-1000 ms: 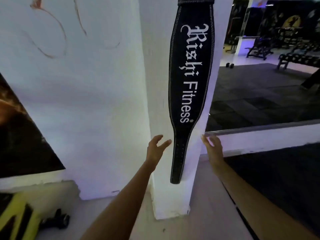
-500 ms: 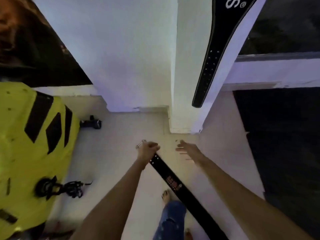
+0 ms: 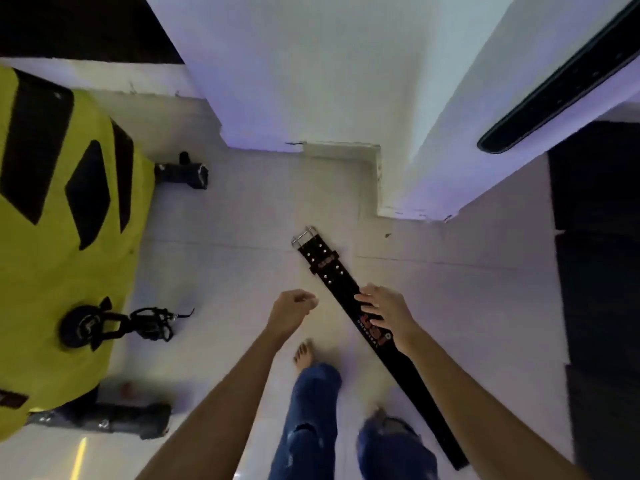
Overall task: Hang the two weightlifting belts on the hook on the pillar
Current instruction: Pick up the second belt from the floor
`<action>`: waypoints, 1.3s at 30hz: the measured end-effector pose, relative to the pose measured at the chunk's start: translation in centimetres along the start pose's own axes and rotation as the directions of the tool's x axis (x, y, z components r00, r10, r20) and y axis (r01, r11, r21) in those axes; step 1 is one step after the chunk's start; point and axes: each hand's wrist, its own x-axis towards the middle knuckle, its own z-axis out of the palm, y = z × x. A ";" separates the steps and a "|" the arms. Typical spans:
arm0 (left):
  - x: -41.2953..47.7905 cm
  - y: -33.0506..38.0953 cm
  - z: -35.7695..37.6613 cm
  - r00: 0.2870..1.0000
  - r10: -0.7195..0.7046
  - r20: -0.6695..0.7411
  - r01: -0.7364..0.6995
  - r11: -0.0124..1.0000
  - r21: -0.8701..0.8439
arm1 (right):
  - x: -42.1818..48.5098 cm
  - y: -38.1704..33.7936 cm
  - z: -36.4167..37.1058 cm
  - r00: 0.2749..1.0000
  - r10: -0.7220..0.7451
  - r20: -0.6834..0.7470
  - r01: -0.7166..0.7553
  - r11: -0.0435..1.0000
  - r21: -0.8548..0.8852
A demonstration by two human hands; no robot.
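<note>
Second belt [image 3: 367, 320]: flat on the floor before the pillar [image 3: 433, 109], buckle end toward its base. First belt [image 3: 561, 88]: hanging against pillar. Right hand [image 3: 382, 311]: fingers spread on the strap, grasp uncertain. Left hand [image 3: 294, 311]: loosely curled, empty. Step: pickup; next, lift buckle to hook.

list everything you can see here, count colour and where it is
belt on the floor: 1, black with red lettering, stretched across the tiles, metal buckle end nearest the pillar
hanging belt: 1, black, tip dangling top right beside the pillar
pillar: 1, white, top centre
yellow equipment: 1, yellow with black patches, left edge
floor mat: 1, black, right edge
floor: pale tiles
jeans: blue, ripped, bottom centre, bare foot showing
left hand: loosely curled, holding nothing
right hand: fingers on the belt on the floor
</note>
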 end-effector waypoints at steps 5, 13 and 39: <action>18.3 -8.3 2.0 0.984 -0.172 0.037 0.176 0.977 -0.121 | 20.5 3.6 3.7 0.999 0.023 -0.035 -0.025 0.997 -0.074; 46.7 -19.3 8.8 0.945 -0.322 -0.064 0.263 0.859 -0.440 | 52.7 9.2 6.2 0.964 -0.241 -0.111 0.207 0.945 -0.254; -15.4 17.4 2.3 0.898 0.438 0.035 -0.391 0.832 -0.394 | -19.1 -5.0 -6.6 0.746 -0.618 -0.250 0.625 0.779 -0.060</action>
